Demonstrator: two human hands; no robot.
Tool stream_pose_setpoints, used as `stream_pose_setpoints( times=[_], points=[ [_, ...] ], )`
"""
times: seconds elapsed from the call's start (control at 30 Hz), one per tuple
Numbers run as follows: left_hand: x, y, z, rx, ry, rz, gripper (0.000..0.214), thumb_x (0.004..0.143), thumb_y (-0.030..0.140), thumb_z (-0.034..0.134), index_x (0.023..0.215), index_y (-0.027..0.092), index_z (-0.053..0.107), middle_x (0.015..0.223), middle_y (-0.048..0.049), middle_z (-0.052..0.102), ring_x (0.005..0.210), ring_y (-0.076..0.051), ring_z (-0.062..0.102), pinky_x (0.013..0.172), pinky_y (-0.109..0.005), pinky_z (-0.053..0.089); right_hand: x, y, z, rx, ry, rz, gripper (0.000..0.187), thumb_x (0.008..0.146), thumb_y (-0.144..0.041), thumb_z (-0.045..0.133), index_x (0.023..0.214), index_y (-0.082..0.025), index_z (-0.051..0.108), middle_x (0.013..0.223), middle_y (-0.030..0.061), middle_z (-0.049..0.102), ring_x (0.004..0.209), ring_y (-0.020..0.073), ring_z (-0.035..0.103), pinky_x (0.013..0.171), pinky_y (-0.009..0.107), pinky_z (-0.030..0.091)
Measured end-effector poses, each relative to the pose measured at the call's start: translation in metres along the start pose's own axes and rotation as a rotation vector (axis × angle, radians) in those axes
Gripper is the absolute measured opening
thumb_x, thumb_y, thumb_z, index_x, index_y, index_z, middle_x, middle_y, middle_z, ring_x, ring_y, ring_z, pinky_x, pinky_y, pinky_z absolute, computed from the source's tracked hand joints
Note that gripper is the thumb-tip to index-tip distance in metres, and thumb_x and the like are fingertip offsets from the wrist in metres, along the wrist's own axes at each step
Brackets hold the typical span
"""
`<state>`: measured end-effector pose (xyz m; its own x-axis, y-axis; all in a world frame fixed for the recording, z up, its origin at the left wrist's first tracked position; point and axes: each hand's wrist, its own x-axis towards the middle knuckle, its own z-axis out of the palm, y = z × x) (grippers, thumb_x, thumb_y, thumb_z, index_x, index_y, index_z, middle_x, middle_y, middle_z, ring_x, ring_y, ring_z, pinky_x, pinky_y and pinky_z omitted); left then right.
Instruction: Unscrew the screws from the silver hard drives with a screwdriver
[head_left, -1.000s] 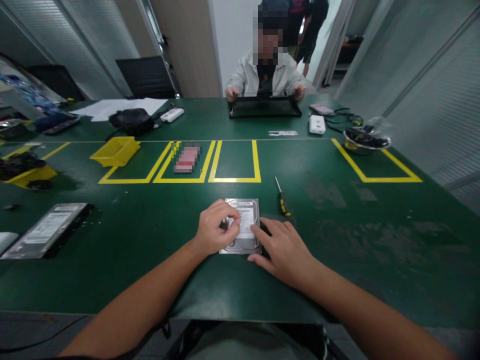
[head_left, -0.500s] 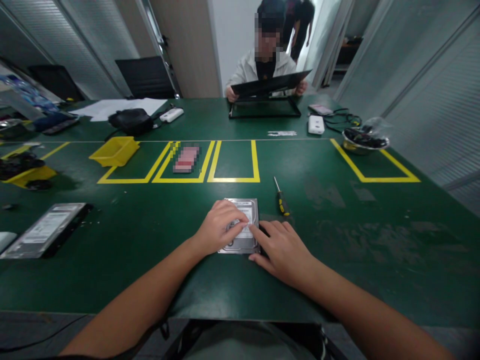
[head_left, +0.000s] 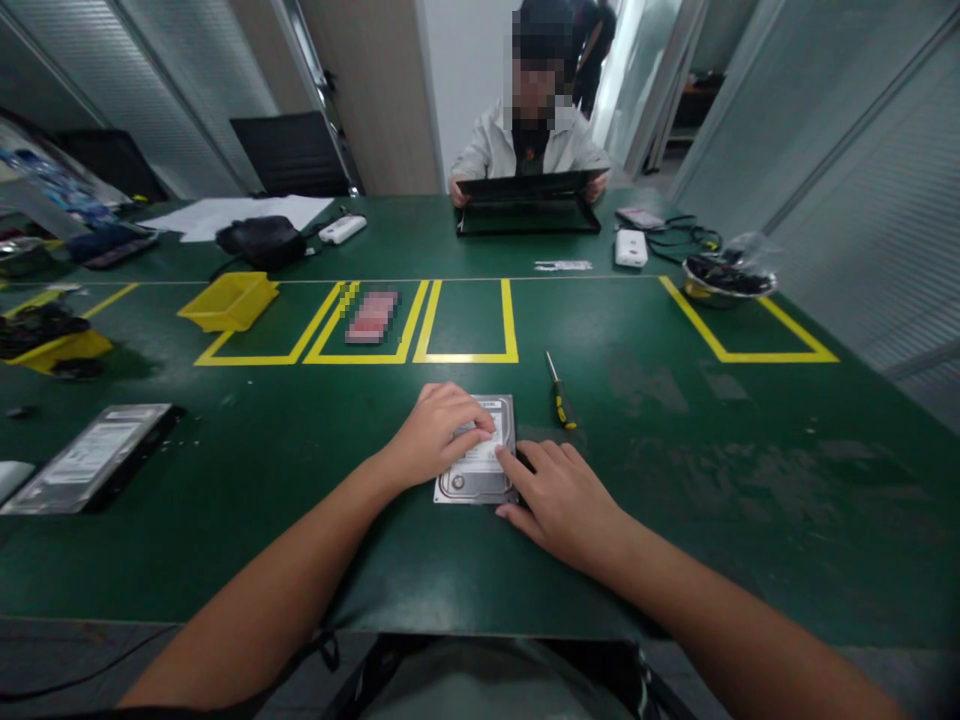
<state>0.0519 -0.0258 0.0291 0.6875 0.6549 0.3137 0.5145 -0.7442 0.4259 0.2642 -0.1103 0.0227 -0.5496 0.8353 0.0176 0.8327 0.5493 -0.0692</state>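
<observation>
Tabletop (head_left: pixel 300 430): left hand (head_left: pixel 433 435) seemingly farther up drive (head_left: pixel 484 485)

Two hard drives (head_left: pixel 478 465), one central, one at nine o'clock from it, one left hand (head_left: pixel 435 433), one right hand (head_left: pixel 564 495), one screwdriver (head_left: pixel 561 397) at two, two yellow bins (head_left: pixel 232 303), one at ten, one between nine and ten, two black chairs (head_left: pixel 289 152) at ten and eleven

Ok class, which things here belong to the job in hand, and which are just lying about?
In the job:
silver labelled drive, with the left hand and right hand at it
probably the screwdriver, lying nearby

Apparently lying about:
yellow bin
black pouch
white papers
metal bowl
second drive, untouched, role unclear
</observation>
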Motion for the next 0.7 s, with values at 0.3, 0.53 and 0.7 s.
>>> stream_pose_setpoints(
  times=[0.3,0.53,0.7],
  points=[
    [0.017,0.000,0.003,0.022,-0.141,0.041,0.011,0.095,0.028,0.058,0.092,0.024,0.069,0.094,0.0003,0.069,0.097,-0.021,0.056,0.088,-0.037,0.029,-0.002,-0.001,-0.004,-0.052,0.027,-0.048,0.047,0.089,-0.040,0.067,0.128,-0.015,0.059,0.099,0.0092,0.065,0.088,0.0257,0.061,0.074,0.038,0.041],
    [0.028,0.000,0.010,0.029,-0.183,0.038,0.008,0.091,0.024,0.063,0.087,0.023,0.070,0.089,0.0005,0.072,0.094,-0.022,0.054,0.082,-0.037,0.025,-0.003,-0.001,0.001,-0.061,0.026,-0.224,0.033,0.091,-0.036,0.065,0.116,-0.015,0.060,0.090,0.0052,0.067,0.079,0.0229,0.064,0.066,0.035,0.039],
    [0.032,0.003,0.012,-0.003,-0.206,0.016,0.005,0.089,0.026,0.067,0.087,0.024,0.071,0.090,0.0010,0.073,0.094,-0.023,0.053,0.081,-0.036,0.024,-0.003,0.000,0.002,-0.065,0.030,-0.231,0.031,0.091,-0.036,0.064,0.114,-0.016,0.059,0.088,0.0042,0.068,0.077,0.0231,0.065,0.066,0.035,0.039]
  ],
)
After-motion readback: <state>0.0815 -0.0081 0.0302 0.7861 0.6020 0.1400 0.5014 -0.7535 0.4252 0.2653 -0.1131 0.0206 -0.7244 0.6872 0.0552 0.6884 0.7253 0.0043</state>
